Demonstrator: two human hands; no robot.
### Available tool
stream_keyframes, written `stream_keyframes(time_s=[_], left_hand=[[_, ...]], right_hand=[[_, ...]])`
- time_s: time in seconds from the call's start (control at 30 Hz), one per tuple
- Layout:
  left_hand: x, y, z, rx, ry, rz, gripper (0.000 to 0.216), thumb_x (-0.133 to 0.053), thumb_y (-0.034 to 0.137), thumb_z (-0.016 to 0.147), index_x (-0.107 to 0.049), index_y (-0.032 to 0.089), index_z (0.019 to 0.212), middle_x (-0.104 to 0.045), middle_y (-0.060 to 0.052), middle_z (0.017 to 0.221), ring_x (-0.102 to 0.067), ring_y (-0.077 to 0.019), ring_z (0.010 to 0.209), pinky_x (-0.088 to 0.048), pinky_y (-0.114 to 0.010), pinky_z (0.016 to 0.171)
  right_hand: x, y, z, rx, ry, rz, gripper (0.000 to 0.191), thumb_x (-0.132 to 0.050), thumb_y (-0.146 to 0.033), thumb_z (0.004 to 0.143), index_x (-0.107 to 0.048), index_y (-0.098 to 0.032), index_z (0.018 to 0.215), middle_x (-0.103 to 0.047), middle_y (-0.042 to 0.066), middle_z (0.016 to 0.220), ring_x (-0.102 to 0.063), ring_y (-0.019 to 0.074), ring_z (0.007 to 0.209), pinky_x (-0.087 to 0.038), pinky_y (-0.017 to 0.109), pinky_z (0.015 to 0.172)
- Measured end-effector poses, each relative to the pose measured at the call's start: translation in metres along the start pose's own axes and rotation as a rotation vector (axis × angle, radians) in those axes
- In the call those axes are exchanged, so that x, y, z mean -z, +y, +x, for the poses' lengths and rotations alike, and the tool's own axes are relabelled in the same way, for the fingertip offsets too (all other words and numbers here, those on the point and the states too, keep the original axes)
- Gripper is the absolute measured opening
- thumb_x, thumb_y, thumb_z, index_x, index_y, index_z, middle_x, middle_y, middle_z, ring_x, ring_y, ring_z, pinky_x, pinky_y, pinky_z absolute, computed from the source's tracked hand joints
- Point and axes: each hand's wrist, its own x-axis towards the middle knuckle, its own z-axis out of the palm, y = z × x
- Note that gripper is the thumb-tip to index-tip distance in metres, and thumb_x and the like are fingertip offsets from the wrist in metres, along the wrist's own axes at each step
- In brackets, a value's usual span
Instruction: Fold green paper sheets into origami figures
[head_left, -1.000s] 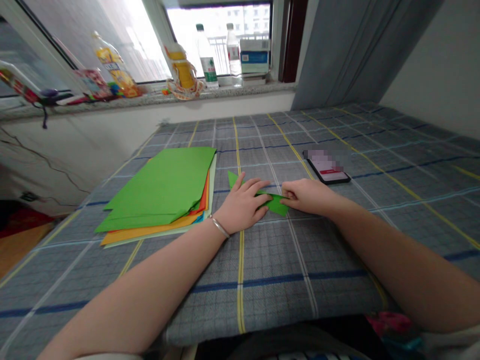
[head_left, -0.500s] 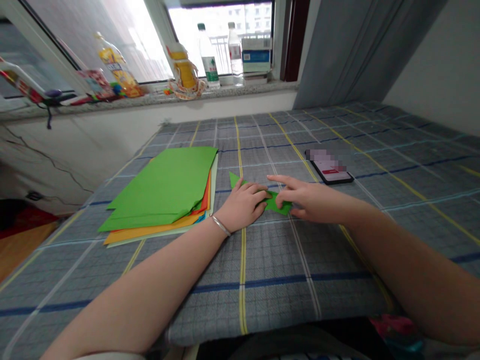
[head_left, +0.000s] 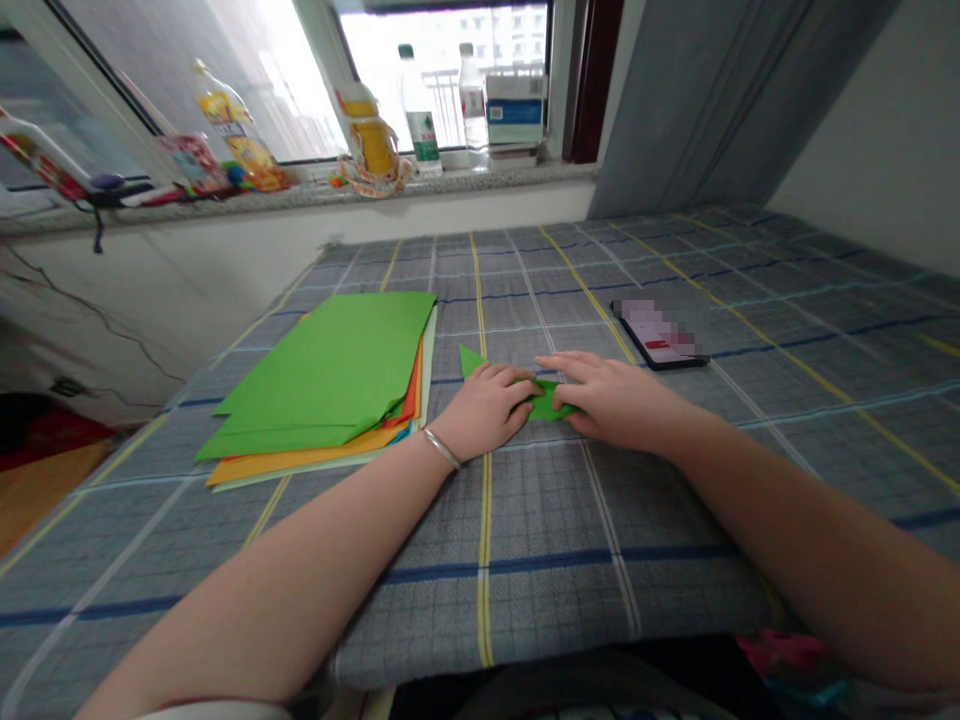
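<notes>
A small folded piece of green paper (head_left: pixel 551 402) lies on the plaid cover, with its pointed corner (head_left: pixel 469 360) sticking out to the left. My left hand (head_left: pixel 484 410) presses on its left part and hides most of it. My right hand (head_left: pixel 615 400) comes in from the right, its fingertips on the paper's right end. A metal bangle (head_left: pixel 441 448) circles my left wrist. Just left of that hand lies a stack of coloured paper sheets (head_left: pixel 322 375), with green on top and orange beneath.
A smartphone (head_left: pixel 660 333) with a blurred screen lies beyond my right hand. Plastic bottles (head_left: pixel 417 110) and a box (head_left: pixel 516 112) stand on the stone windowsill (head_left: pixel 300 195) at the far side. A grey curtain (head_left: pixel 712 90) hangs at the back right.
My right hand's fingers have come down and in toward the paper, from the raised, outstretched index finger of half a second ago. My left hand and the paper have barely moved.
</notes>
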Motion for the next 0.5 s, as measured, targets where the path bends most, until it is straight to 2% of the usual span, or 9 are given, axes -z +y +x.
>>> stream_keyframes(time_s=[0.1,0.23,0.5], left_hand=[[-0.001,0.0,0.0,0.001,0.003,0.0,0.026,-0.046,0.025,0.094,-0.064,0.018,0.112,-0.062,-0.01,0.122,-0.055,-0.0241,0.116,-0.041,-0.044,0.102],[-0.002,0.0,0.001,-0.007,0.014,-0.011,0.025,-0.048,0.025,0.093,-0.063,0.018,0.112,-0.063,-0.01,0.122,-0.055,-0.0242,0.116,-0.042,-0.045,0.101],[-0.002,-0.003,0.001,-0.014,-0.005,-0.006,0.025,-0.051,0.027,0.092,-0.062,0.02,0.113,-0.062,-0.009,0.119,-0.057,-0.025,0.111,-0.042,-0.047,0.098]], right_hand=[[0.0,-0.006,0.005,-0.028,0.035,-0.033,0.02,-0.057,-0.024,0.089,-0.071,-0.017,0.101,-0.054,0.013,0.14,-0.049,0.0312,0.128,-0.046,0.046,0.1],[-0.004,-0.01,0.009,-0.05,0.058,-0.062,0.02,-0.054,-0.023,0.091,-0.072,-0.018,0.099,-0.059,0.01,0.135,-0.05,0.0285,0.127,-0.048,0.042,0.096],[-0.008,-0.009,0.012,-0.061,0.057,-0.08,0.017,-0.06,-0.021,0.088,-0.071,-0.017,0.1,-0.057,0.01,0.138,-0.043,0.0288,0.133,-0.047,0.043,0.097]])
